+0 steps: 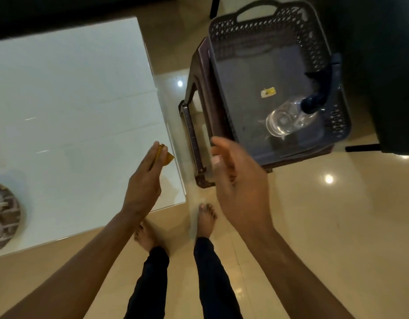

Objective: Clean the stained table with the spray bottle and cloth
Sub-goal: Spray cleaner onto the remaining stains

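1. A dark perforated plastic basket (265, 26) with a carry handle sits on a brown plastic stool (194, 125), right of the white table (72, 100).
2. Inside the basket, a clear spray bottle (288, 118) with a dark blue trigger head lies on its side near the right wall; a small yellow scrap (268, 92) lies on the basket floor, apart from the bottle.
3. The left hand (144, 180) hovers over the table's right edge, fingers straight, with a small yellow-orange piece (167, 157) at its fingertips; what it is, I cannot tell.
4. The right hand (235, 180) is spread and relaxed, holding nothing, in front of the stool's near edge.
5. A round woven holder (12, 217) with white pieces stands at the table's left edge.
6. Bare feet stand on glossy beige floor tiles (337, 226).
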